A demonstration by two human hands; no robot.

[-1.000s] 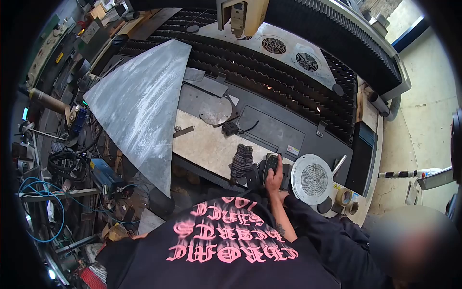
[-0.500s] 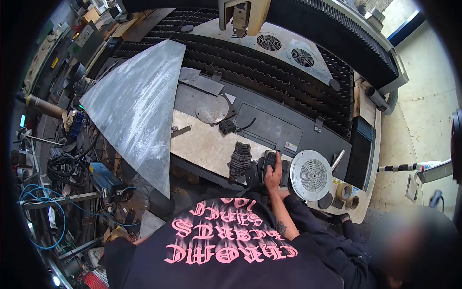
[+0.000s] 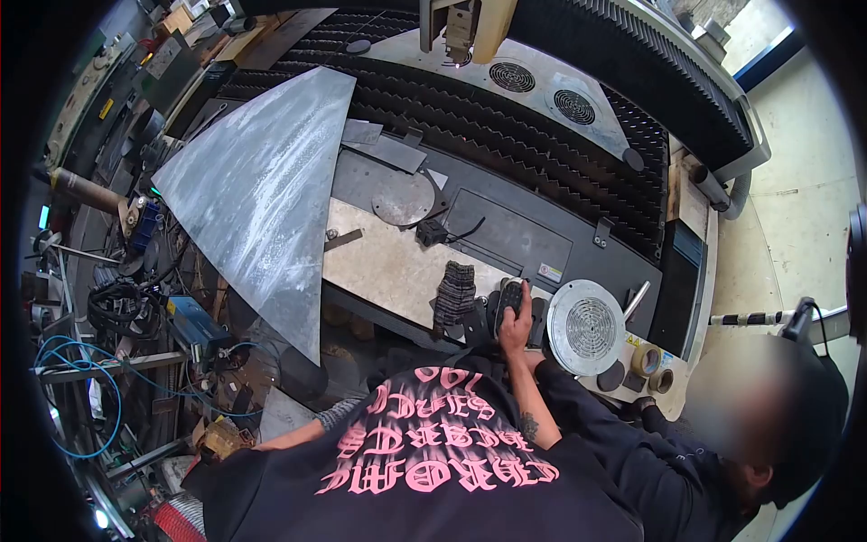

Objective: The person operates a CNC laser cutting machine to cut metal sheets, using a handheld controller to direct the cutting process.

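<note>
My right hand (image 3: 517,327) is bare and wrapped round a black handheld controller with buttons (image 3: 508,303), held upright over the near edge of the machine table. A finger lies along its side. Beside it, a grey knitted glove (image 3: 454,294) rests on the pale strip of the table. To the right of my hand sits a round metal disc with a slotted grille (image 3: 585,327). What looks like my left hand (image 3: 338,415), in a grey knitted glove, is at my waist, partly behind my black shirt; its fingers are hidden.
A large triangular metal sheet (image 3: 262,194) leans at the left. Cables and tools clutter the far left. The cutting head (image 3: 462,36) hangs over the slatted bed (image 3: 433,108). A co-worker in dark clothes (image 3: 632,461) is at the right, near tape rolls (image 3: 647,360).
My left forearm and its gloved hand have come into view at my waist. The co-worker's head has turned and moved. A small glow shows under the cutting head. My right hand still holds the controller.
</note>
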